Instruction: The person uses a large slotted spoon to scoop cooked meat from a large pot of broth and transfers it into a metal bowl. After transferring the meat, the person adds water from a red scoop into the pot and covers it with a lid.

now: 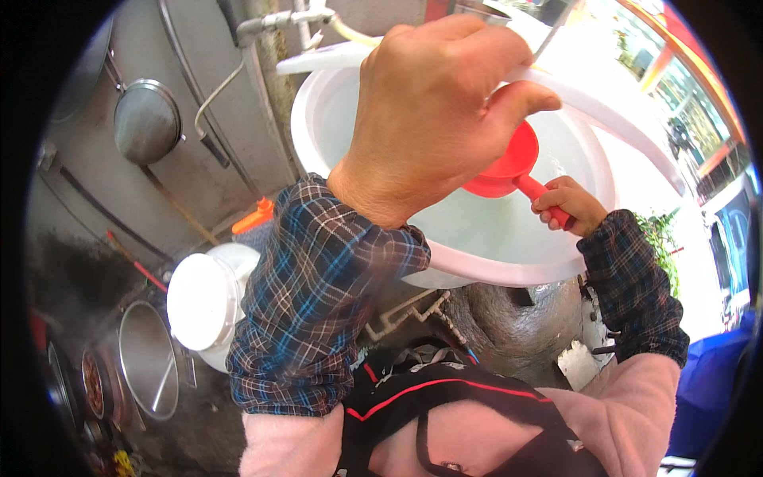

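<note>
My left hand (441, 101) is raised close to the camera and covers part of a large round white tub (506, 268). Its fingers curl over the edge of a white plastic lid (620, 128), which is tilted up across the tub's far side. The exact grip is partly hidden behind the hand. In my right hand (572, 206) is the handle of a red plastic dipper (518, 161). The dipper's bowl is inside the tub, over cloudy-looking water (495, 229), and is partly covered by my left hand.
A tap pipe (277, 24) with a hose stands behind the tub. Strainers, one a metal sieve (147, 122), hang on the left wall. A white lidded bucket (201, 301) and a metal pot (149, 361) stand at lower left. Blue sheeting (706, 387) lies at right.
</note>
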Available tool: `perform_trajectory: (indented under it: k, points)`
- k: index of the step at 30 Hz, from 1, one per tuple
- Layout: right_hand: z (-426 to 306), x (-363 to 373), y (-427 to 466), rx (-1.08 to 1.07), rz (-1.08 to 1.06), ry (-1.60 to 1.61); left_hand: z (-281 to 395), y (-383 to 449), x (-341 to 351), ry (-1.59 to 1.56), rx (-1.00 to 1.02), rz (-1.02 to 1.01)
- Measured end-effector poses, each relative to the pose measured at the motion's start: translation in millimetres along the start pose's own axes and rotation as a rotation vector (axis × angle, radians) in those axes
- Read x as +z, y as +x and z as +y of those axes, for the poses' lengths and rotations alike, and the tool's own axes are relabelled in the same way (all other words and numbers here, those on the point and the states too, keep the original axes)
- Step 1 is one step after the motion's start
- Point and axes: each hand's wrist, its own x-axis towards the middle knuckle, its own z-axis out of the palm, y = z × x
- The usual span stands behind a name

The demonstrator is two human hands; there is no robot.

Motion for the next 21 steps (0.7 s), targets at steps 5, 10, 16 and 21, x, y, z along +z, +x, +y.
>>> perform_trajectory:
  k: [5, 10, 16, 21]
  points:
    - [6.8, 12.4, -62.1, -0.081, 0.049, 0.275, -12.3, 7.7, -1.6, 0.05, -0.035, -0.022]
    - [11.7, 24.1, -165.9, -0.207, 0.093, 0.52, -11.6, 15.3, 9.7, 0.016, -0.034, 0.045]
    - [34.7, 57.2, -265.5, -0.161, 0.404, 0.405, -4.8, 1.1, 5.4, 0.04, -0.113, -0.034]
    - [88.3, 86.2, -326.4, -0.078, 0.589, 0.402, 21.3, -49.0, 2.9, 0.001, -0.135, -0.13]
